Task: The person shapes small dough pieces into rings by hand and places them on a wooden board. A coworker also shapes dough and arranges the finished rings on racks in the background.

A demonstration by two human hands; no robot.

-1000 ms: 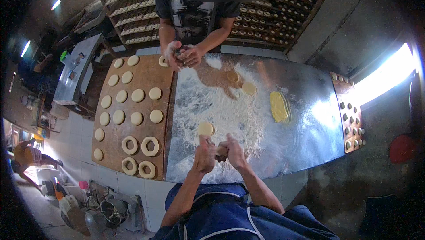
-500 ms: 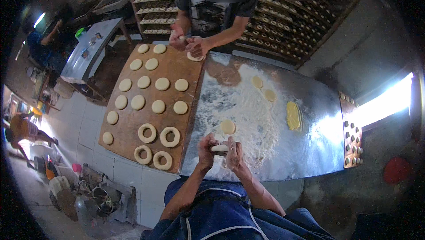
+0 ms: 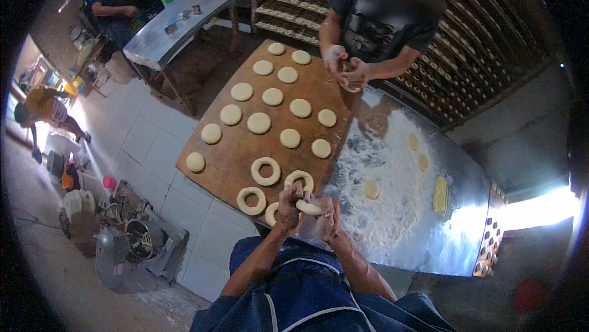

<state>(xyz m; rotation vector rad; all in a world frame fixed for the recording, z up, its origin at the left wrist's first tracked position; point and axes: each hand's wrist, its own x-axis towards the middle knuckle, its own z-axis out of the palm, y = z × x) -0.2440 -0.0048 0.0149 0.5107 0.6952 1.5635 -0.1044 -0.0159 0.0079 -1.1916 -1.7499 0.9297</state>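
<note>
- Head view: one dough piece (image 3: 308,208), pale, smooth, thick and curved, part hidden by our fingers; held aloft over the near right corner of the wooden board, where it meets the metal worktop.
- One left hand (image 3: 288,207), ours: fingers curled tight, pinching the left end of that piece.
- One right hand (image 3: 329,218), ours, flour-dusted: fingers bent, closed about its right end.
- One wooden board (image 3: 230,175), brown and matt, carrying:
 - dough discs (image 3: 258,123), round, plump and smooth, in loose rows from the far edge to the left corner;
 - four dough rings (image 3: 256,171), fat and open-centred, towards the near edge; two of them we see partly covered by our left hand.
- One metal worktop (image 3: 461,192), sheet-like and shiny towards its right edge, bearing powdery flour (image 3: 392,169), three flat dough rounds (image 3: 371,189) and a soft yellow slab (image 3: 440,194).
- One pair of co-worker's hands (image 3: 356,77), floury, close together at the board's far right corner; what they hold we cannot tell.
</note>
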